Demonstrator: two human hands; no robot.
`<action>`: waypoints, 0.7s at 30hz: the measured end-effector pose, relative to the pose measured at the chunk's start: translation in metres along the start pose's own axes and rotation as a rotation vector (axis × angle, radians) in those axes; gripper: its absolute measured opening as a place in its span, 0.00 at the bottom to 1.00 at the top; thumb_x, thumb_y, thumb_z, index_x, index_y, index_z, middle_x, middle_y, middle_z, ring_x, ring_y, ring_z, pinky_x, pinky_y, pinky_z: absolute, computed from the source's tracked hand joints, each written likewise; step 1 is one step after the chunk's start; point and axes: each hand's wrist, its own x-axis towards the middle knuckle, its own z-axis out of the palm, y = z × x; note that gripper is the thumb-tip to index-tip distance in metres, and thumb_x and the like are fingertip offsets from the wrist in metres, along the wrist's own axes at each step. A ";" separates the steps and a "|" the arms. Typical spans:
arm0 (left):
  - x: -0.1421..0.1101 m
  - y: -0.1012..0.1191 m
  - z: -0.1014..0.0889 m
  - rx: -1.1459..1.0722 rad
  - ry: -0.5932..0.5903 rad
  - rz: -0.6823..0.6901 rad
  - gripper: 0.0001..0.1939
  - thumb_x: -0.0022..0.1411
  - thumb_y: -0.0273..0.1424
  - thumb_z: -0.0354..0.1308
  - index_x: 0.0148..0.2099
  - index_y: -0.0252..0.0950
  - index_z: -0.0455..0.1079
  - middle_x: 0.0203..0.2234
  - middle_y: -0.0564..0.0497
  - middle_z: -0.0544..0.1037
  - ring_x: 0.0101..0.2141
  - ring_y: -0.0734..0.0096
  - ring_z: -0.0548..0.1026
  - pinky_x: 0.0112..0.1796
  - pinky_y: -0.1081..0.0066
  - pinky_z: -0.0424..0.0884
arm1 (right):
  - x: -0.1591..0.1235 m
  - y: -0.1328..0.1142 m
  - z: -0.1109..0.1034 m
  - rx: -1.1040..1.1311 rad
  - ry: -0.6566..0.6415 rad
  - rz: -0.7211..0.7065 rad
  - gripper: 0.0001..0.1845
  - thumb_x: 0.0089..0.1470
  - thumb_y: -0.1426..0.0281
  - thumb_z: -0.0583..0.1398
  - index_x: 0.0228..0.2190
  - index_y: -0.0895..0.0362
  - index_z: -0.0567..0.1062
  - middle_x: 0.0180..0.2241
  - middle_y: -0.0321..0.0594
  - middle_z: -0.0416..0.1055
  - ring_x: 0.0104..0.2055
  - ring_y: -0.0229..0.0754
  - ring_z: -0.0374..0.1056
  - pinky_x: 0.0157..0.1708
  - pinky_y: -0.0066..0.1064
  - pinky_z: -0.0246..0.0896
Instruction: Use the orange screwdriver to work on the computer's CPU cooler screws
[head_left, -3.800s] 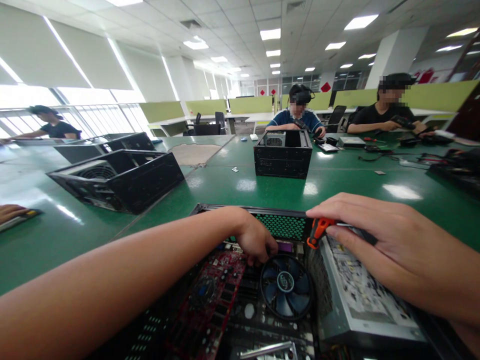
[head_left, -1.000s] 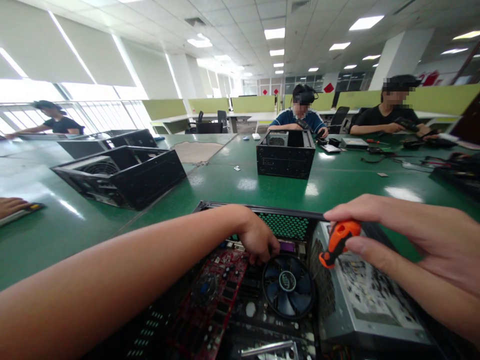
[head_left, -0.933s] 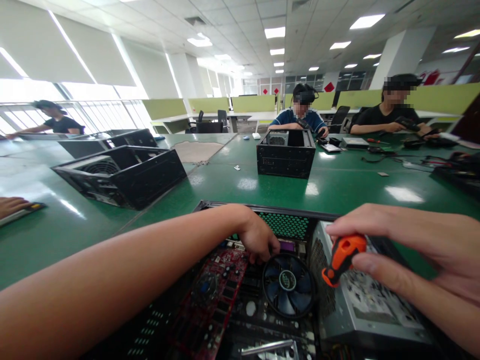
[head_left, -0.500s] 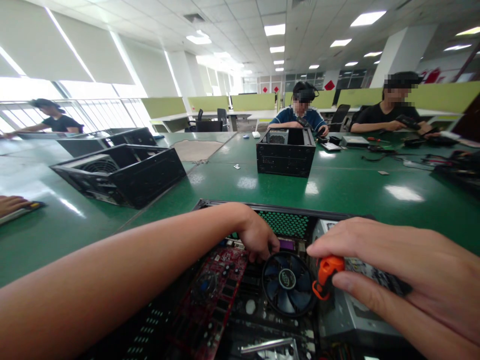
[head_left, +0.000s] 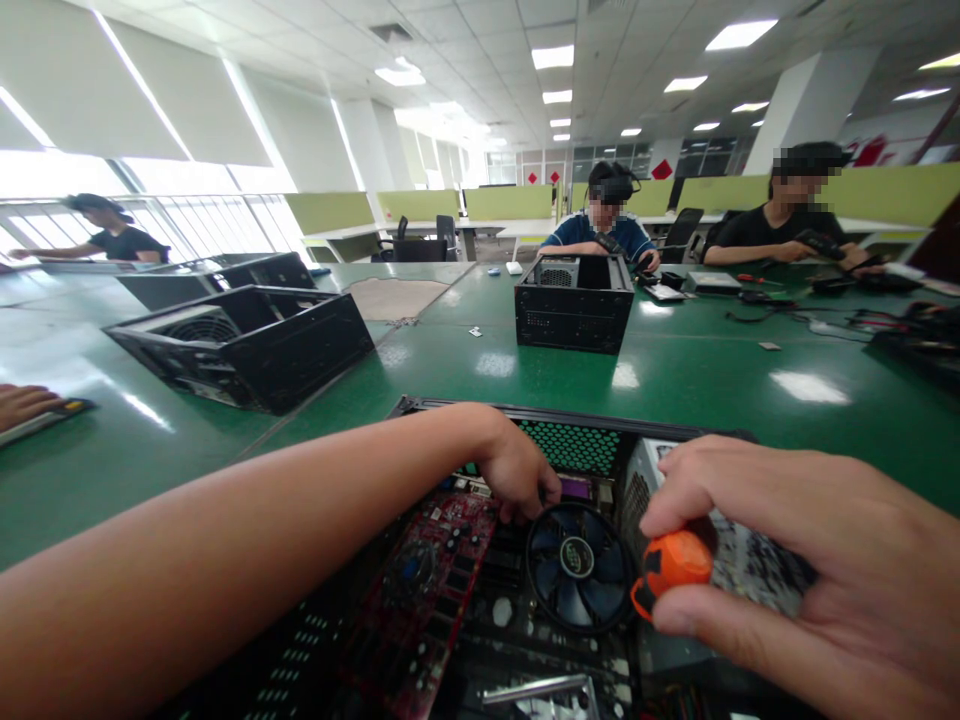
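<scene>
An open black computer case (head_left: 570, 420) lies before me with its motherboard exposed. My left hand (head_left: 517, 475) reaches inside, fingers curled down onto the board just left of the round blue CPU fan (head_left: 577, 568), beside a red expansion card (head_left: 427, 580). What the fingertips pinch is hidden. My right hand (head_left: 810, 570) is closed around an orange-handled screwdriver (head_left: 669, 568), held over the grey power supply (head_left: 742, 570) at the case's right side.
On the green table (head_left: 465, 375) stand a black case on its side (head_left: 247, 345) at left and a small open black case (head_left: 574, 300) at centre. Two people sit opposite with tools and cables; another person's hand (head_left: 22, 402) rests at the far left.
My right hand has drawn the screwdriver nearer and lower, from the case's far rim to above the power supply, turning its handle end towards me. My left hand has stayed put.
</scene>
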 end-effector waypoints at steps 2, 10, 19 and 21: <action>-0.001 0.001 0.001 0.004 0.004 0.003 0.13 0.62 0.21 0.69 0.40 0.45 0.73 0.32 0.59 0.82 0.38 0.58 0.83 0.47 0.63 0.78 | -0.002 0.000 0.002 0.005 0.003 0.007 0.14 0.74 0.52 0.76 0.55 0.40 0.95 0.42 0.41 0.94 0.50 0.61 0.94 0.48 0.43 0.92; 0.005 -0.008 -0.001 0.022 0.003 0.028 0.13 0.59 0.24 0.69 0.42 0.46 0.74 0.33 0.57 0.83 0.42 0.53 0.87 0.51 0.59 0.82 | 0.000 0.003 0.012 0.018 0.002 -0.015 0.14 0.73 0.51 0.77 0.54 0.40 0.96 0.41 0.41 0.94 0.51 0.62 0.94 0.50 0.44 0.93; 0.007 -0.014 -0.004 -0.010 -0.005 -0.004 0.14 0.60 0.26 0.69 0.45 0.47 0.72 0.33 0.57 0.84 0.43 0.53 0.87 0.51 0.59 0.82 | 0.012 0.008 0.017 0.034 -0.007 -0.046 0.14 0.73 0.51 0.78 0.55 0.39 0.96 0.42 0.40 0.95 0.53 0.62 0.94 0.51 0.45 0.93; 0.009 -0.016 -0.005 -0.027 -0.003 -0.006 0.15 0.59 0.25 0.70 0.45 0.47 0.73 0.33 0.57 0.85 0.42 0.52 0.87 0.50 0.59 0.82 | 0.014 0.007 0.019 0.035 -0.008 -0.055 0.14 0.73 0.51 0.78 0.56 0.38 0.96 0.43 0.40 0.95 0.53 0.62 0.94 0.51 0.45 0.93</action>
